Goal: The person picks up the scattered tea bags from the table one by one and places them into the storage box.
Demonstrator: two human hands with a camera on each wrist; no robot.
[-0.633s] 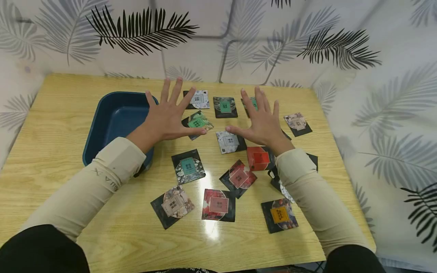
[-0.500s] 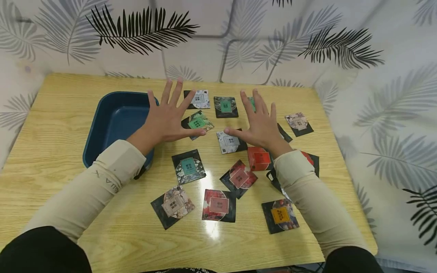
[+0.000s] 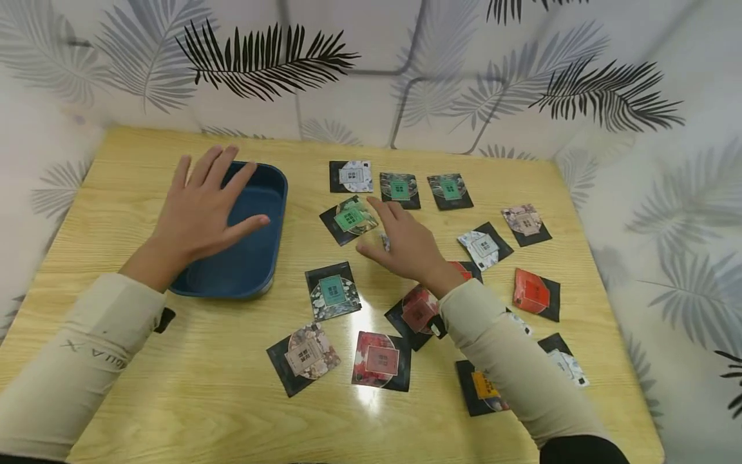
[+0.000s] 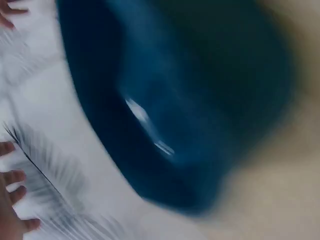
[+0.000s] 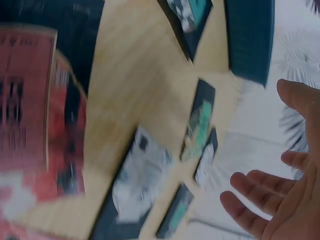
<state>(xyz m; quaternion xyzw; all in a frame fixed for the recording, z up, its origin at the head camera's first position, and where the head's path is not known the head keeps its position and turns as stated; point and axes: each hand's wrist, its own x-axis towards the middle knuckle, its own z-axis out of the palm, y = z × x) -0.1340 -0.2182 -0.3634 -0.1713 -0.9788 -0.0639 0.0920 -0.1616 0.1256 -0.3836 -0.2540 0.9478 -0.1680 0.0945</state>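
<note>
My left hand [image 3: 194, 209] is spread above the blue plastic bin [image 3: 250, 267], holding nothing; its fingers overlap the bin's left and back part. The left wrist view shows the bin [image 4: 165, 115] blurred and close. Over the middle of the spread of flat square sachets is my right hand [image 3: 408, 248], its fingers extended. A green-labelled sachet [image 3: 350, 219] lies just left of its fingertips. Beneath that hand a white-and-black sachet [image 5: 142, 175] is almost wholly hidden in the head view. Nothing is between the fingers of the right hand [image 5: 280, 200] in the right wrist view.
Several more dark sachets with coloured labels lie around the wooden table [image 3: 220, 386], among them a teal one [image 3: 333, 291], a pink one [image 3: 381, 361] and a red one [image 3: 536, 294]. A leaf-patterned cloth [image 3: 348, 51] hangs behind the table's back edge.
The left hand has moved left, from beside the bin to over it. My right hand has come lower and left above the sachets. The head view has shifted slightly.
</note>
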